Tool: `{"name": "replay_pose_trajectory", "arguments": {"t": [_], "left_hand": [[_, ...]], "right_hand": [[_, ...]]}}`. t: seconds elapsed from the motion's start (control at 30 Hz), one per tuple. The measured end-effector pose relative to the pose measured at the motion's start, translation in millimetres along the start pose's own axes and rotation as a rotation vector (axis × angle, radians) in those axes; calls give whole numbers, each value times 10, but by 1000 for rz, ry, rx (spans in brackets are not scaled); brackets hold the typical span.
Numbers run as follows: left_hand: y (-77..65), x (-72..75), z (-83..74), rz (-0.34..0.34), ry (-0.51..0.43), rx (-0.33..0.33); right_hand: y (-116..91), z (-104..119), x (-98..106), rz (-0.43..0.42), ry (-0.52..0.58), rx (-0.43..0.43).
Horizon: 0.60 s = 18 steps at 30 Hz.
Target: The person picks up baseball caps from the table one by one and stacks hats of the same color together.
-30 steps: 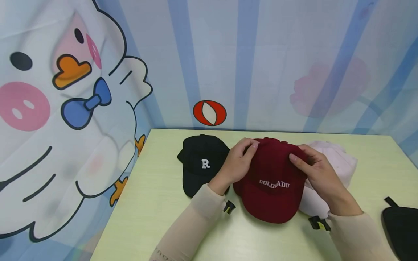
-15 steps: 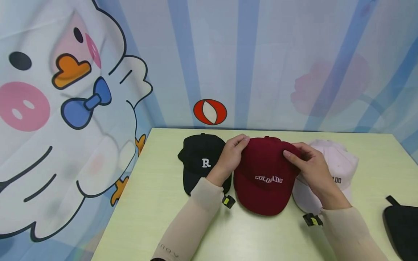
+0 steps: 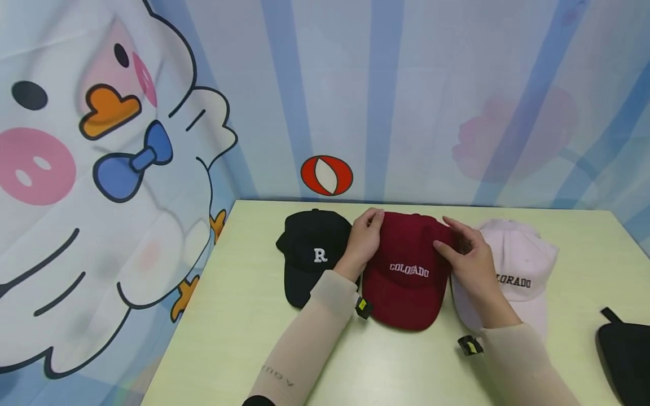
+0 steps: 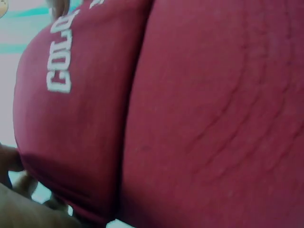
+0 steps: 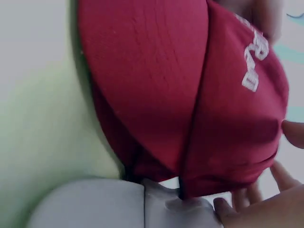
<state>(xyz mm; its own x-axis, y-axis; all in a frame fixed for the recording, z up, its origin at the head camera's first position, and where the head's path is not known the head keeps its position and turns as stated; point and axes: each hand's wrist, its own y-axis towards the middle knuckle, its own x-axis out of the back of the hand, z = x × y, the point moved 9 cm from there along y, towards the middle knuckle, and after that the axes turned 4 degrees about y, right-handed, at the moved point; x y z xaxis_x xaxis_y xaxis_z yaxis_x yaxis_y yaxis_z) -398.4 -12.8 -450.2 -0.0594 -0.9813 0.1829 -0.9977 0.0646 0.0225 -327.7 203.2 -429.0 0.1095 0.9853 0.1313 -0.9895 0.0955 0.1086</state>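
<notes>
A dark red baseball cap (image 3: 406, 293) with white COLORADO lettering sits brim toward me between two other caps. My left hand (image 3: 363, 241) holds its upper left side, fingers bent at the edge of the crown. At the upper right, my right hand (image 3: 469, 259) has its thumb on the crown's front and its fingers round the side. In the right wrist view, the thumb (image 5: 294, 134) touches the red crown. A black cap (image 3: 304, 265) with a white R lies left of it, and a pale pink cap (image 3: 523, 256) with dark lettering lies right, partly behind my right hand.
The caps stand on a pale yellow-green table (image 3: 406, 372). A black pouch (image 3: 627, 355) with a strap lies at its right edge. Behind the table hangs a patterned cloth backdrop (image 3: 416, 113) with a cartoon bird on the left.
Both hands have moved left with the red cap, which has come down and back between the black and pink caps. The right fingers have spread a little, and more of the pink cap shows.
</notes>
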Motion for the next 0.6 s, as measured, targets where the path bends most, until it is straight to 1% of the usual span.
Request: {"name": "replay_pose_trajectory", "arguments": {"t": [0.07,0.17,0.23,0.3,0.33,0.4,0.5,0.6], "left_hand": [[-2,5,40,-40,51,7],[-9,19,79,-103,114,3],[-28,25,87,-139,140,-5],[-58,18,88,-161,154,-20],[-87,4,83,-161,160,-26],[-154,-45,64,-138,181,-45],[-292,-125,26,-91,231,-73],[-436,-201,16,-43,281,-80]], "right_hand": [[-51,30,-41,-11,-72,45],[-152,52,-131,-9,-111,55],[-222,66,-213,17,-194,53],[-275,58,-306,65,-281,49],[-296,53,-349,90,-339,57],[-323,26,-417,133,-410,63],[-341,-38,-463,165,-451,46],[-342,-88,-468,169,-464,38]]}}
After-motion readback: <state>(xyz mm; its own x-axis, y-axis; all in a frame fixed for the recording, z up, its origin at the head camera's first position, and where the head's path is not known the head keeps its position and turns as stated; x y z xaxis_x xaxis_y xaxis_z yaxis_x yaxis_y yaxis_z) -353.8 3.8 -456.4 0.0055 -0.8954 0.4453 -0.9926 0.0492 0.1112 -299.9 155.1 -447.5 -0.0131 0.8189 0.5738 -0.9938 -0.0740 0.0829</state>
